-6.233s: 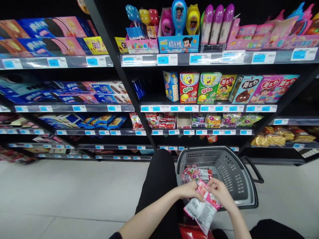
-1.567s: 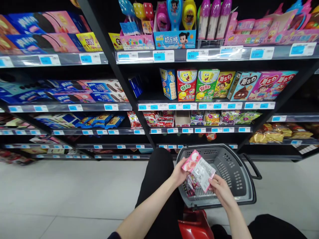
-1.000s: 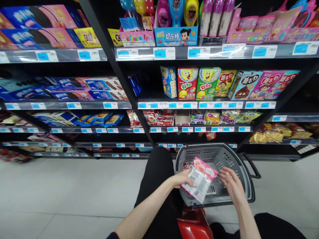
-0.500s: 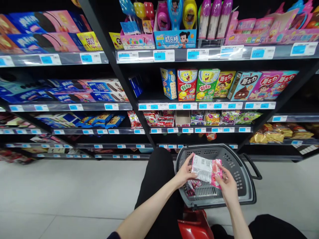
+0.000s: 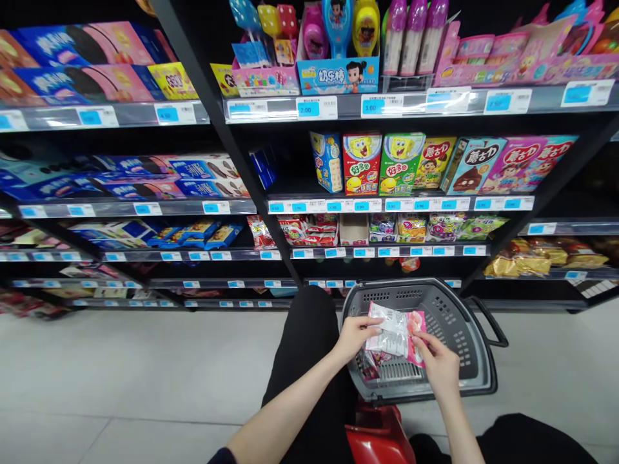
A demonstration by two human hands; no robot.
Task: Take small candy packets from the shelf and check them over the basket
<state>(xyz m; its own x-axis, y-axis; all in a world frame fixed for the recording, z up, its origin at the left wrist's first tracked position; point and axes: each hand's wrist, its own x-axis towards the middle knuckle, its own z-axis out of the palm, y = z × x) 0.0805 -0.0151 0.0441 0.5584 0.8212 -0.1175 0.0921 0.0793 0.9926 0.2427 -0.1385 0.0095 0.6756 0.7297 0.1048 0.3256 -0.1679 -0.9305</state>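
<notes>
Over the grey shopping basket (image 5: 476, 380), a pink and silver candy bag (image 5: 393, 332) is stretched between my two hands, its printed back facing up. My left hand (image 5: 356, 336) pinches the bag's left edge between thumb and fingers. At the pink end, my right hand (image 5: 438, 362) grips the right edge in the same way. Below the bag, more pink and dark red packets (image 5: 370, 366) lie in the basket's left part, partly hidden by the bag and my left hand.
Shelves ahead hold snack boxes (image 5: 362, 164), lollipop toys (image 5: 337, 32) and blue cookie boxes (image 5: 87, 45). A small box (image 5: 354, 229) stands among candy packs low down. A red plastic object (image 5: 380, 438) sits under the basket, between my black-clad knees. The basket's handle (image 5: 491, 325) sticks out right.
The candy bag has shifted slightly left and flattened out. My left fingers have moved onto the bag's upper face, and my right hand has moved slightly down and left.
</notes>
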